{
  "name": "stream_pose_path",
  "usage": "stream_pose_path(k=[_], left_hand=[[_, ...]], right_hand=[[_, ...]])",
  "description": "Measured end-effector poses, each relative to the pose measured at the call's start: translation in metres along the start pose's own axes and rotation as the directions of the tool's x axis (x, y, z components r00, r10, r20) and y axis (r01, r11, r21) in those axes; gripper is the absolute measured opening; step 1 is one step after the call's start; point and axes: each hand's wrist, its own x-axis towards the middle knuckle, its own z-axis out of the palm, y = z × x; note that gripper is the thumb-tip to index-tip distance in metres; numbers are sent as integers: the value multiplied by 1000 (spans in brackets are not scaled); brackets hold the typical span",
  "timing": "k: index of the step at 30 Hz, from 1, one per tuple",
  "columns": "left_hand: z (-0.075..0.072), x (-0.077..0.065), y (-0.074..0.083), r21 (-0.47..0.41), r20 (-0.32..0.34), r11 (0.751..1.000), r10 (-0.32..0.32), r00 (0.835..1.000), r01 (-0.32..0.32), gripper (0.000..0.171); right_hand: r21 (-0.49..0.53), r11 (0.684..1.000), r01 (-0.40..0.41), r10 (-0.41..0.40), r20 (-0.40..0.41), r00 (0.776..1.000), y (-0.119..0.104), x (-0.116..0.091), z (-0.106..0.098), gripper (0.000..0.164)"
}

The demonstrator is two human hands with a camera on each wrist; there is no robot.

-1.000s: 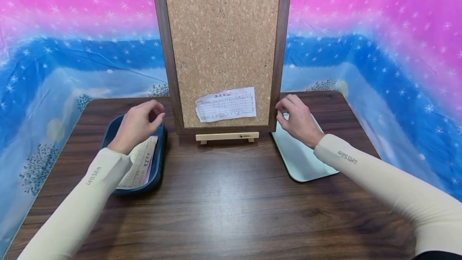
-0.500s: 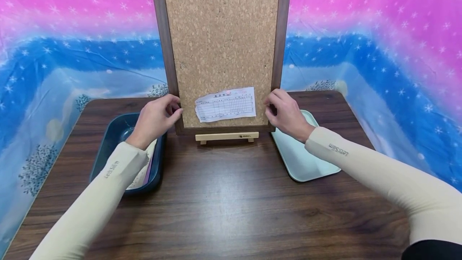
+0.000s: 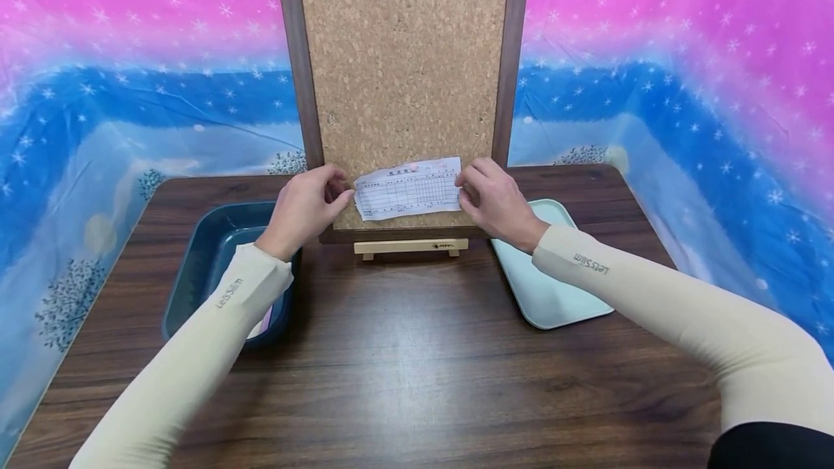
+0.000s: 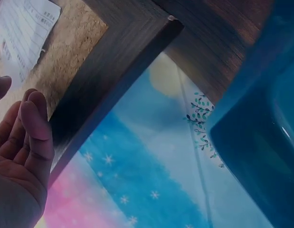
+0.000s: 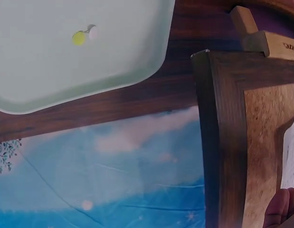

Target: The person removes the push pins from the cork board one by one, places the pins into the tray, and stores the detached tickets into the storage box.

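A white printed paper slip (image 3: 407, 190) with a torn left edge sits tilted low on the cork board (image 3: 404, 78), a pink pushpin (image 3: 413, 167) at its top. My left hand (image 3: 302, 208) is at the slip's left edge, thumb and fingers apart with a gap between them in the left wrist view. At the opposite edge is my right hand (image 3: 498, 201), its fingertips overlapping the slip's side in the head view. In the right wrist view only a few fingertips (image 5: 278, 206) show, beside the slip.
The framed board stands on a small wooden easel (image 3: 410, 246). To the left, a dark blue bin (image 3: 176, 302) holds papers, partly hidden by my sleeve. A pale green tray (image 3: 544, 306) lies to the right, with a yellow thumbtack (image 5: 79, 38) and a pale one (image 5: 93, 32).
Both hands have moved inward, the left from over the bin and the right from over the tray, to the slip's two side edges. The slip has stayed in place.
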Motion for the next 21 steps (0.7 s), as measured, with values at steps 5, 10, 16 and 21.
stream_pose_path(k=[5,10,16,21], left_hand=[[6,5,4,24,-18,1000,13,1000,-13,18],[10,11,8,63,-70,997,54,996,-50,10],[11,12,9,68,-116,995,85,990,-77,6],[11,13,11,49,-127,995,91,988,-86,6]], right_hand=[[2,1000,19,-19,10,1000,-5,7,7,9],[-8,999,38,-38,1,999,-14,22,16,10],[-27,998,51,-51,1,999,-26,41,25,13],[-22,999,41,-41,-11,999,-30,49,29,13]])
